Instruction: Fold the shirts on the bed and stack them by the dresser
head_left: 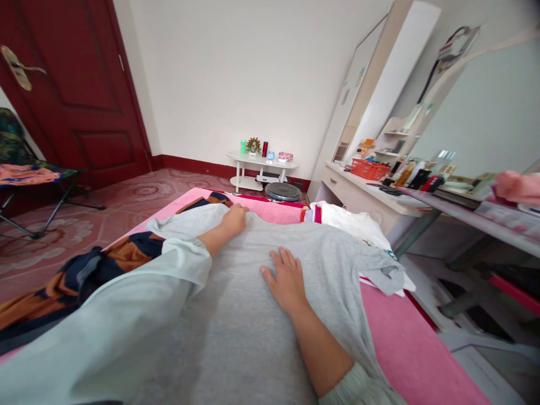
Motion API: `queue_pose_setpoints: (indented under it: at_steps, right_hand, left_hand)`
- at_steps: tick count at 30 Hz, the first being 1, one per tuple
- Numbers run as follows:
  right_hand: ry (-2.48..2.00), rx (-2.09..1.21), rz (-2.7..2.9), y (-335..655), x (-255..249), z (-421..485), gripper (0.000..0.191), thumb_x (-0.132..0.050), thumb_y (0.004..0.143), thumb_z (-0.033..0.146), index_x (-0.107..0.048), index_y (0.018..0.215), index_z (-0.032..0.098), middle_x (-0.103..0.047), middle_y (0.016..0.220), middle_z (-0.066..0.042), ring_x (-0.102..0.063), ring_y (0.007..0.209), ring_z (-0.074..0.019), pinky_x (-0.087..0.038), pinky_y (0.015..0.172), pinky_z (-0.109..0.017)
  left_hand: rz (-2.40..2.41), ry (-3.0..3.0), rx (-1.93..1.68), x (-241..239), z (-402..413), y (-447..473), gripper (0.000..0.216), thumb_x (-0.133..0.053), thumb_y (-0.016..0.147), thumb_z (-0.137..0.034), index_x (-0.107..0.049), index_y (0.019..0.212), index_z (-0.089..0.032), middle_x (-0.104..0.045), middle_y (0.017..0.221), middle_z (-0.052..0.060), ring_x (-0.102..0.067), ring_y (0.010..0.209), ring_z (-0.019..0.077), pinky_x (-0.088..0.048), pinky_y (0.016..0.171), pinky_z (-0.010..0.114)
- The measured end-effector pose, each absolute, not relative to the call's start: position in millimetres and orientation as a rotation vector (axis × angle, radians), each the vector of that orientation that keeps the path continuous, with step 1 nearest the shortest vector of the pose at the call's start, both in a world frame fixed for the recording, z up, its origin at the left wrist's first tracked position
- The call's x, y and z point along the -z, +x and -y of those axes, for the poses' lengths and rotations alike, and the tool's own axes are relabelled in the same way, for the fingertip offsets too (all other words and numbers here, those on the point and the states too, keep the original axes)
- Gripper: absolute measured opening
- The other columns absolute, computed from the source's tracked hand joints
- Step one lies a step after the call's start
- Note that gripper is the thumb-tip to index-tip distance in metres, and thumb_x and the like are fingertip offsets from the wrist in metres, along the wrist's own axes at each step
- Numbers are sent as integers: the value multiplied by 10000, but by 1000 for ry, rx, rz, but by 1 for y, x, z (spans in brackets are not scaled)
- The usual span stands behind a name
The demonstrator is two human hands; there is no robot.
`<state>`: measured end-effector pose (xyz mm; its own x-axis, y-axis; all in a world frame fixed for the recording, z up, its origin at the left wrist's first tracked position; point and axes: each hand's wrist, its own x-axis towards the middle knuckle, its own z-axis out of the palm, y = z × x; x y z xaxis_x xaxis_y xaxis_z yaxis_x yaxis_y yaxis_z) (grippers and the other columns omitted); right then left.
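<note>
A grey T-shirt lies spread out on a pink-covered surface, its neckline at the far side and one sleeve out to each side. At the left of the neckline, my left hand is closed on the shirt's fabric near the shoulder. My right hand rests flat on the chest of the shirt, fingers apart. The shirt's lower part runs towards me, partly covered by my forearms.
Striped orange and navy clothing lies along the left side, white clothing at the right. A folding chair stands by the red door. Beyond are a small white table and, to the right, a cluttered dresser.
</note>
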<state>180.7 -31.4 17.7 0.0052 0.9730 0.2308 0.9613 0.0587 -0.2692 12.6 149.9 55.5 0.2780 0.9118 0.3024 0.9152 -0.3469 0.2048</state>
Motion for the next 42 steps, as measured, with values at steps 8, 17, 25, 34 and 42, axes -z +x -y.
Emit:
queue_pose_setpoints:
  at_steps: [8, 17, 25, 34, 42]
  right_hand:
    - [-1923, -75, 1977, 181, -19, 31, 536, -433, 894, 481, -470, 1352, 204, -352, 1482, -110, -244, 1383, -276, -150, 1114, -460]
    - [-1911, -109, 1965, 179, -17, 33, 555, -437, 891, 446, -447, 1365, 158, -356, 1477, -121, -255, 1381, -270, -159, 1124, -456]
    - [-1750, 39, 1755, 237, -56, -27, 465, -455, 850, 229, -466, 1306, 139, -540, 1279, -141, -511, 1186, -220, -368, 1008, -346]
    - [-2179, -583, 1366, 298, -68, -100, 186, -671, 709, 263, -618, 714, 85, -640, 567, -114, -642, 546, -192, -468, 516, -257]
    - [-1713, -329, 1195, 278, -58, -99, 275, -447, 848, 255, -520, 1089, 146, -716, 879, -75, -692, 713, -139, -538, 600, -206]
  left_hand:
    - [1952, -2605, 533, -34, -184, 22, 884, -644, 699, -190, -207, 1467, -148, -528, 1296, 199, -560, 1134, 306, -427, 914, 342]
    - [2037, -2607, 809, -10, -183, 6, 535, -674, 704, -299, -553, 1203, -151, -652, 1145, 105, -623, 1015, 220, -457, 827, 257]
    - [1904, -2530, 1126, -3, -165, 5, 120, -638, 711, -263, -653, 809, -196, -660, 864, 24, -604, 826, 186, -454, 740, 270]
    - [1824, -2430, 1295, -6, -158, 6, 44, -581, 708, -207, -610, 738, -195, -622, 804, 9, -577, 768, 161, -452, 716, 260]
    - [1848, -2317, 1358, -37, -169, 4, 191, -493, 765, -190, -650, 867, -158, -624, 882, 51, -577, 888, 200, -452, 825, 295]
